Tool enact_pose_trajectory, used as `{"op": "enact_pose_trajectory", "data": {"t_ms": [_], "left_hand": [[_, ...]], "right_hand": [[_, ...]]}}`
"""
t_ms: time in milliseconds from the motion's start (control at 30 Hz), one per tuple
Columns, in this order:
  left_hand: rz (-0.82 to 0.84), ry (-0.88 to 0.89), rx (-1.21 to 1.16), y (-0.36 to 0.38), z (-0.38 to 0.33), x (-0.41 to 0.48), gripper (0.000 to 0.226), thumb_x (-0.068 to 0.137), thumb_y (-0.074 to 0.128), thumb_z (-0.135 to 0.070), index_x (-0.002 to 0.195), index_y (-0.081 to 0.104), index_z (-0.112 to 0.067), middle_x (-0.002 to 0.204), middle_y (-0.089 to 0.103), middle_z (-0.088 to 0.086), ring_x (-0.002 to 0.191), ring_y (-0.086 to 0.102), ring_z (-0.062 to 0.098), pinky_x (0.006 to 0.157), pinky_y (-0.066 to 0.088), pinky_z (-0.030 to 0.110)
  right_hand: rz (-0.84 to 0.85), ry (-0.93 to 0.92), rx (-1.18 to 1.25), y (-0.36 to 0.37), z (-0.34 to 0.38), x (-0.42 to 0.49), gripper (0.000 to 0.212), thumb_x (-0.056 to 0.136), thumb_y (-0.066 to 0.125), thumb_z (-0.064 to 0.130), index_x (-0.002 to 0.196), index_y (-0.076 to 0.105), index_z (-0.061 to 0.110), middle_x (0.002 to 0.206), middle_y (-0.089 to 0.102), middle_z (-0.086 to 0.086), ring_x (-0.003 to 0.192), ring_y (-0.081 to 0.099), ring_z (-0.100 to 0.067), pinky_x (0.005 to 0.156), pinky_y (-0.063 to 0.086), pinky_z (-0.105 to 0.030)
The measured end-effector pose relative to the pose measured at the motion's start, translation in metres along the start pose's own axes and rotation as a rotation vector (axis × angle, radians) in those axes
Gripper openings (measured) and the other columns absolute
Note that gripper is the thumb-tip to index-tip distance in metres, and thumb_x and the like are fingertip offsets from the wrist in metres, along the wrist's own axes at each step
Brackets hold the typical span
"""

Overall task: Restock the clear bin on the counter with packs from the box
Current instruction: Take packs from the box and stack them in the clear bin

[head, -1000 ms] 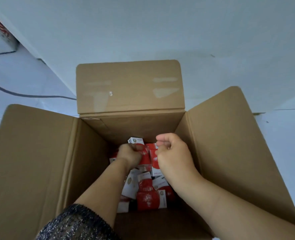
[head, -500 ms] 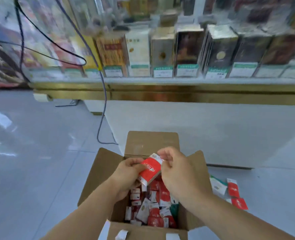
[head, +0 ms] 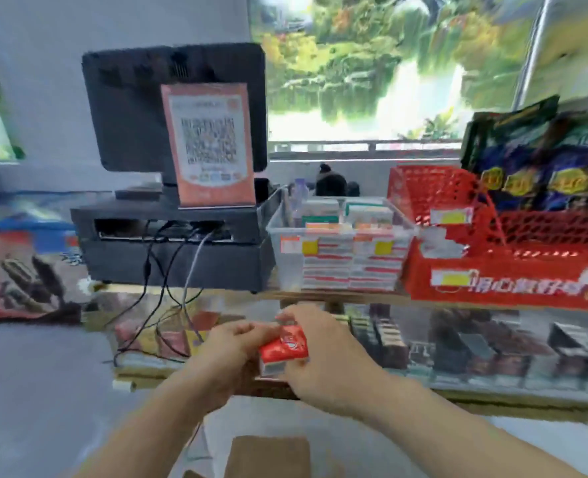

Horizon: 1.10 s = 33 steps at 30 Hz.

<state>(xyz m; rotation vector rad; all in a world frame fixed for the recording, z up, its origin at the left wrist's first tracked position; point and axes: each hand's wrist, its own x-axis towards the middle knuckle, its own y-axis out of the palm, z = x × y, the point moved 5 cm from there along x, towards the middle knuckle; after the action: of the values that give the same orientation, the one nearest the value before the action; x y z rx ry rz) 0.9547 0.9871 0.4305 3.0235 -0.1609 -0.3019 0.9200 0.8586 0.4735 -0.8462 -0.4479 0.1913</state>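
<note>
Both my hands hold a small stack of red-and-white packs (head: 283, 350) in front of the glass counter, below the counter top. My left hand (head: 223, 346) grips the stack's left side and my right hand (head: 323, 353) curls around its right side and top. The clear bin (head: 287, 250) stands on the counter above and slightly right of my hands, and holds rows of similar packs. Only a flap of the cardboard box (head: 268, 457) shows at the bottom edge. The picture is blurred by motion.
Left of the bin stands a black till (head: 171, 250) with a screen and an orange QR sign (head: 213, 146); its cables hang down the counter front. A red mesh basket (head: 492, 257) sits right of the bin. Boxed goods fill the glass case (head: 458, 343) below.
My hands have lifted packs out of the box and risen to counter height. My view has swung up from the box on the floor to the counter top and bin.
</note>
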Motion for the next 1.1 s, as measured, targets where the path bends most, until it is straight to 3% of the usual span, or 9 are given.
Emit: {"op": "enact_pose_trajectory", "data": {"t_ms": [100, 200, 300, 500, 633, 733, 867, 1000, 1100], "left_hand": [[0.057, 0.059, 0.074, 0.023, -0.061, -0.017, 0.048, 0.068, 0.074, -0.032, 0.099, 0.065, 0.003, 0.085, 0.073, 0.017, 0.072, 0.07, 0.023, 0.06, 0.056, 0.031], [0.025, 0.081, 0.109, 0.031, -0.101, -0.021, 0.036, 0.076, 0.075, -0.024, 0.097, 0.064, 0.002, 0.075, 0.072, 0.012, 0.054, 0.065, 0.012, 0.043, 0.047, 0.019], [0.023, 0.082, 0.131, 0.036, -0.13, -0.016, 0.028, 0.079, 0.075, -0.02, 0.094, 0.063, 0.0, 0.071, 0.071, 0.01, 0.043, 0.059, 0.008, 0.037, 0.04, 0.015], [0.062, 0.12, -0.038, 0.047, -0.18, 0.023, 0.017, 0.088, 0.065, -0.016, 0.096, 0.061, -0.002, 0.058, 0.067, 0.004, 0.045, 0.059, 0.011, 0.047, 0.049, 0.022], [0.04, 0.175, -0.126, 0.038, -0.205, 0.049, 0.016, 0.09, 0.063, -0.014, 0.104, 0.063, -0.008, 0.093, 0.072, 0.014, 0.078, 0.067, 0.022, 0.076, 0.057, 0.036], [0.023, 0.201, -0.146, 0.027, -0.216, 0.06, 0.013, 0.089, 0.061, -0.01, 0.102, 0.064, -0.01, 0.097, 0.07, 0.016, 0.078, 0.066, 0.022, 0.072, 0.057, 0.033], [0.001, 0.228, -0.105, 0.016, -0.218, 0.074, 0.012, 0.088, 0.062, -0.009, 0.099, 0.067, -0.012, 0.094, 0.071, 0.017, 0.077, 0.065, 0.022, 0.074, 0.057, 0.034], [-0.056, 0.228, -0.076, 0.008, -0.212, 0.09, 0.011, 0.088, 0.061, -0.009, 0.097, 0.068, -0.012, 0.09, 0.072, 0.014, 0.073, 0.064, 0.02, 0.071, 0.057, 0.032], [-0.09, 0.227, -0.036, 0.009, -0.208, 0.105, 0.011, 0.089, 0.06, -0.009, 0.094, 0.07, -0.013, 0.086, 0.073, 0.01, 0.07, 0.064, 0.016, 0.068, 0.056, 0.03]], "right_hand": [[0.047, -0.017, -0.028, -0.047, 0.026, 0.015, 0.044, 0.071, 0.062, 0.023, 0.11, 0.045, 0.033, 0.108, 0.058, 0.007, 0.1, 0.055, -0.016, 0.09, 0.046, -0.034], [0.156, -0.032, -0.036, -0.083, 0.041, 0.031, 0.047, 0.074, 0.068, 0.019, 0.109, 0.039, 0.032, 0.105, 0.058, 0.007, 0.095, 0.058, -0.014, 0.086, 0.051, -0.036], [0.244, -0.03, -0.049, -0.111, 0.05, 0.049, 0.051, 0.075, 0.072, 0.022, 0.112, 0.039, 0.033, 0.108, 0.056, 0.007, 0.098, 0.057, -0.011, 0.085, 0.054, -0.034], [0.181, 0.002, -0.098, -0.15, 0.049, 0.1, 0.057, 0.079, 0.071, 0.022, 0.121, 0.035, 0.037, 0.11, 0.051, 0.013, 0.096, 0.055, -0.005, 0.078, 0.049, -0.02], [0.045, 0.022, -0.138, -0.182, 0.036, 0.14, 0.055, 0.082, 0.071, 0.029, 0.124, 0.037, 0.039, 0.11, 0.053, 0.014, 0.089, 0.057, -0.007, 0.079, 0.05, -0.023], [-0.053, 0.078, -0.124, -0.211, 0.016, 0.17, 0.051, 0.085, 0.069, 0.033, 0.127, 0.04, 0.04, 0.116, 0.053, 0.012, 0.099, 0.059, -0.014, 0.085, 0.048, -0.026], [-0.073, 0.176, -0.102, -0.231, -0.024, 0.207, 0.051, 0.086, 0.066, 0.02, 0.125, 0.043, 0.043, 0.121, 0.048, 0.01, 0.113, 0.049, -0.014, 0.097, 0.041, -0.031], [0.018, 0.202, -0.12, -0.212, -0.068, 0.248, 0.047, 0.088, 0.064, 0.014, 0.125, 0.048, 0.039, 0.13, 0.051, 0.007, 0.11, 0.049, -0.012, 0.085, 0.042, -0.024], [0.165, 0.218, -0.084, -0.184, -0.1, 0.274, 0.047, 0.086, 0.066, 0.013, 0.123, 0.05, 0.039, 0.123, 0.053, 0.008, 0.105, 0.055, -0.012, 0.071, 0.047, -0.019]]}}
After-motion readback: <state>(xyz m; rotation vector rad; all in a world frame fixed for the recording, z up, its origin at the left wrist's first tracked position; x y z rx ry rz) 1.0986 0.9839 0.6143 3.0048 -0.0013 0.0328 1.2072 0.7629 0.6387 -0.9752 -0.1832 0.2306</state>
